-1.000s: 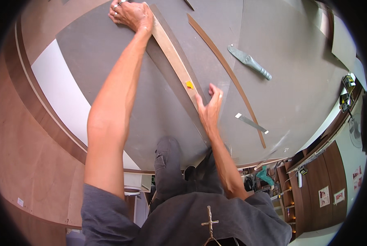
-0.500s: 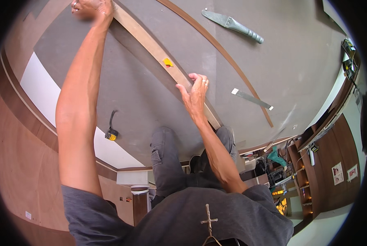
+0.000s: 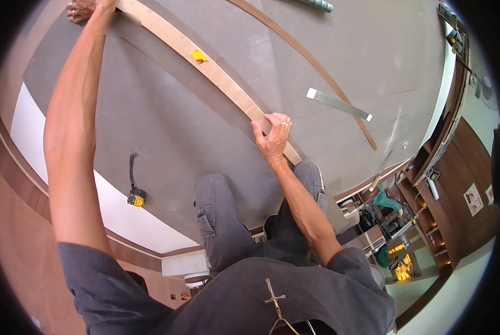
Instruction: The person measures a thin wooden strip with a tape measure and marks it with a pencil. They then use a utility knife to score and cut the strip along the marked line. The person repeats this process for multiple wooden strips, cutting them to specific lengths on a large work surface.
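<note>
A long, pale wooden strip (image 3: 225,84) runs slantwise over a grey sheet, from the upper left to my right knee. My right hand (image 3: 273,138) grips it near its close end, the thumb on one side and the ringed fingers on the other. A small yellow-and-red piece (image 3: 198,56) lies on the strip between my hands. My left hand (image 3: 87,9) is at the strip's far end, cut by the upper edge of the view. Its fingers look curled; what they hold, if anything, is hidden, and a blur covers the spot beside the wrist.
Right of the strip lie a thin brown strip (image 3: 311,64) and a flat metal piece (image 3: 339,104) with white ends. A grey ribbed handle (image 3: 318,4) shows at the top. A black-and-yellow tape measure (image 3: 136,195) rests on the left. Tools and clutter (image 3: 392,218) crowd the lower right.
My right hand has slid along the wooden strip toward its near end. The view has shifted, so the grey tool is mostly out of sight at the top.
</note>
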